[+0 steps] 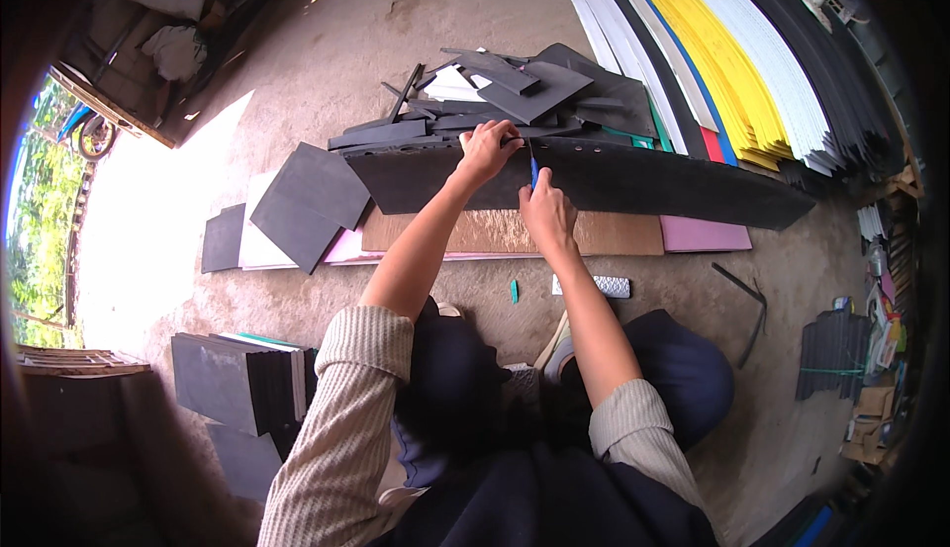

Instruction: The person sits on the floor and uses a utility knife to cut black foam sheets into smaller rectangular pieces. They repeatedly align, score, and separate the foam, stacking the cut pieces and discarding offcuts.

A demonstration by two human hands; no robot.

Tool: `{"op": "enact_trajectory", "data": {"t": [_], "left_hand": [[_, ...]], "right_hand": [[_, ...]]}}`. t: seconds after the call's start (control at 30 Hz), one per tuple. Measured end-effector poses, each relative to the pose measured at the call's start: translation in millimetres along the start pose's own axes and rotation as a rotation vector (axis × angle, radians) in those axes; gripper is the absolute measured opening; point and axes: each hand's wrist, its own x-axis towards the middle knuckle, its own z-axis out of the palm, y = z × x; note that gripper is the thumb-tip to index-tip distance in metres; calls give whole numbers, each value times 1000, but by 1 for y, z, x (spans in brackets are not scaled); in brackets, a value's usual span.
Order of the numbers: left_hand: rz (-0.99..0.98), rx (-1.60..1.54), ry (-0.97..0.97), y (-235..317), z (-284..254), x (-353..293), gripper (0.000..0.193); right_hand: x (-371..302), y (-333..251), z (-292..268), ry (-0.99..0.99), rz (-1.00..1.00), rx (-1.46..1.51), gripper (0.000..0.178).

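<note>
A long black sheet [653,183] lies in front of me across a brown cardboard piece [614,234], which rests on pink sheets [705,234]. At the sheet's far edge, my left hand [487,155] is closed on it with bent fingers; a small dark bit shows by the fingertips. My right hand [550,215] is closed round a slim blue cutter [534,169], which points away from me against the black sheet. Its blade is too small to make out. Just beyond lies a heap of black offcuts [539,92] with a few white pieces.
Long white, black and yellow strips [712,62] lie at the far right. Square black panels [309,196] sit at the left, above a stack of black blocks [228,379]. Near my feet are a small green piece [514,291] and a patterned white block [609,287].
</note>
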Motion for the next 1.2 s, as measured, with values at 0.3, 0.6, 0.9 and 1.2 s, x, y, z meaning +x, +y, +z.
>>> {"op": "enact_trajectory", "data": {"t": [0.3,0.6,0.9,1.2], "left_hand": [[-10,30,27,1,1,1,19],[-3,27,31,-1,4,3,19],[-15,50,-29,-1,2,4,23],[13,85,26,-6,10,3,20]], "right_hand": [[7,-3,-5,-1,15,-16,27],[10,-3,-2,-39,9,-48,27],[11,-9,1,-64,74,-49,28],[25,-13,1,-140,121,-35,25]]}}
